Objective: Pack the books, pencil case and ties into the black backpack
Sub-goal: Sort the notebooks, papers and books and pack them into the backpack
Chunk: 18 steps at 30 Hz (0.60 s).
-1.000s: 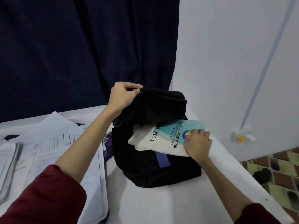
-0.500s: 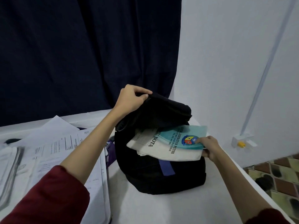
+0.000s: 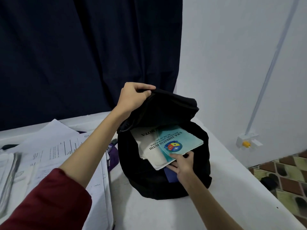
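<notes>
Item: black backpack (image 3: 166,183), upright on the white table (image 3: 149,213), mouth open. My left hand (image 3: 132,97) grips the top flap, fingers and thumb curled over the fabric, holding it up. Item: books (image 3: 167,146), a stack with a teal-covered one uppermost and a white one marked "NOTA" beneath, lying partway inside the opening. My right hand (image 3: 182,165) holds the stack's near edge, thumb on the teal cover, fingers underneath. Item: loose papers (image 3: 54,146), left of the backpack. Item: purple object (image 3: 113,156), between papers and backpack; kind indistinct.
</notes>
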Available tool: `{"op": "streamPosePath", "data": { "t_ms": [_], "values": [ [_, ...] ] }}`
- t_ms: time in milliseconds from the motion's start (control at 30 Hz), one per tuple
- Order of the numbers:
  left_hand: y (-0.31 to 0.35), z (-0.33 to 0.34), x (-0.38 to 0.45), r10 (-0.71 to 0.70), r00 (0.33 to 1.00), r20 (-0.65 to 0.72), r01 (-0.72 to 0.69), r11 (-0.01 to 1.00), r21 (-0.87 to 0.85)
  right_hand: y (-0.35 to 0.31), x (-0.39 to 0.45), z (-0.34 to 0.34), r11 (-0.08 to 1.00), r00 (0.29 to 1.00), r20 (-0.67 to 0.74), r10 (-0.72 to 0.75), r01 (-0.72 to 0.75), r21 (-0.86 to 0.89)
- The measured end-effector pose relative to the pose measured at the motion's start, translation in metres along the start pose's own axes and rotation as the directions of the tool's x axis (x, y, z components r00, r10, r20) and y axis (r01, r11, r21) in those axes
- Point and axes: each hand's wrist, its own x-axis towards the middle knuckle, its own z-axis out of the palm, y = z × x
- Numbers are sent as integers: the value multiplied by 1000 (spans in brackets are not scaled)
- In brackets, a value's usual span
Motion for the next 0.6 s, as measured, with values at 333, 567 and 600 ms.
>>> {"op": "streamPosePath", "data": {
  "t_ms": [333, 567, 600],
  "values": [
    [-4, -5, 1, 15, 1000, 2, -15, 999, -30, 18, -1, 38, 977, 982, -186, -19, 58, 207],
    [-6, -8, 4, 5, 1000, 22, -5, 1000, -27, 13, 18, 40, 995, 997, -6, 71, -71, 67],
    [-7, -8, 4, 2, 1000, 25, -2, 1000, -29, 11, 20, 36, 996, 997, -2, 80, -80, 48]
  ]
}}
